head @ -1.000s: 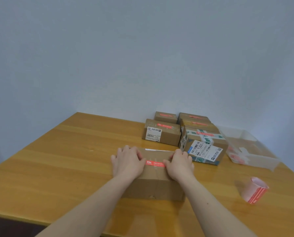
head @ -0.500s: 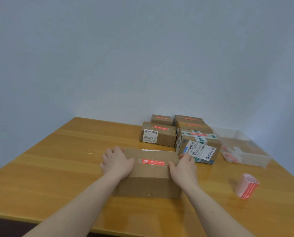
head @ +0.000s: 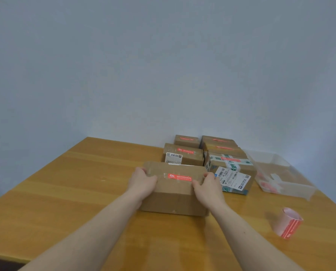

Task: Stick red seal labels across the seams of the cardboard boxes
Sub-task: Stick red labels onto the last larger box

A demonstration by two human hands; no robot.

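Cardboard boxes point(head: 174, 189) x6, 2 hands point(head: 142, 181)

I look across a glossy honey-coloured wooden table point(head: 65, 192) whose far edge meets a plain pale blue-grey wall point(head: 163, 65), evenly lit, with soft reflections near its right edge.
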